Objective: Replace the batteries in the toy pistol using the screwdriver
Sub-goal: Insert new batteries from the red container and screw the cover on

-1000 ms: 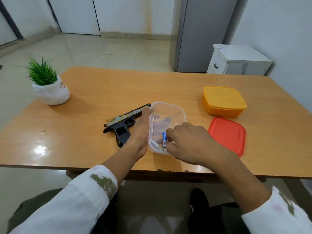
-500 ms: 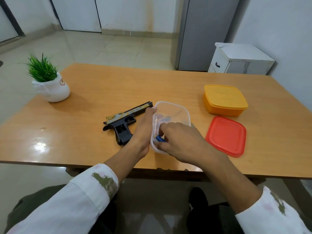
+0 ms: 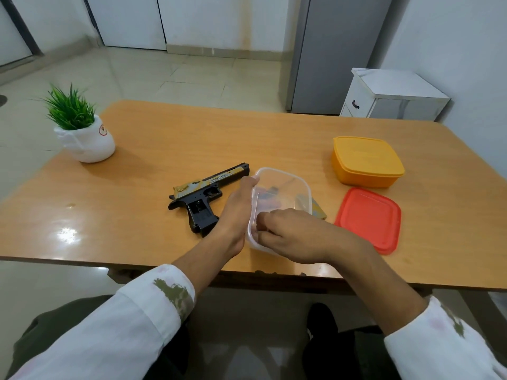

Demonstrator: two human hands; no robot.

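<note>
The black and gold toy pistol [image 3: 208, 196] lies on its side on the wooden table [image 3: 164, 138], barrel pointing right. Just right of it stands a clear plastic container [image 3: 282, 174] with blurred small items inside. My left hand [image 3: 236, 212] presses against the container's left wall, thumb at the rim. Reaching over the near wall, my right hand [image 3: 296, 237] has its fingers curled down into the container. What those fingers hold is hidden. I see no screwdriver clearly.
A red lid [image 3: 367, 218] lies flat to the right, with a closed orange container [image 3: 367, 160] behind it. A flat card-like item [image 3: 318, 211] pokes out beside the clear container. A potted plant [image 3: 82, 133] stands at the far left. White cabinet [image 3: 392, 97] beyond the table.
My right hand, which held a blue-tipped item above the container's near edge, has dropped lower into the container, and the blue item is no longer visible. The left hand stayed put.
</note>
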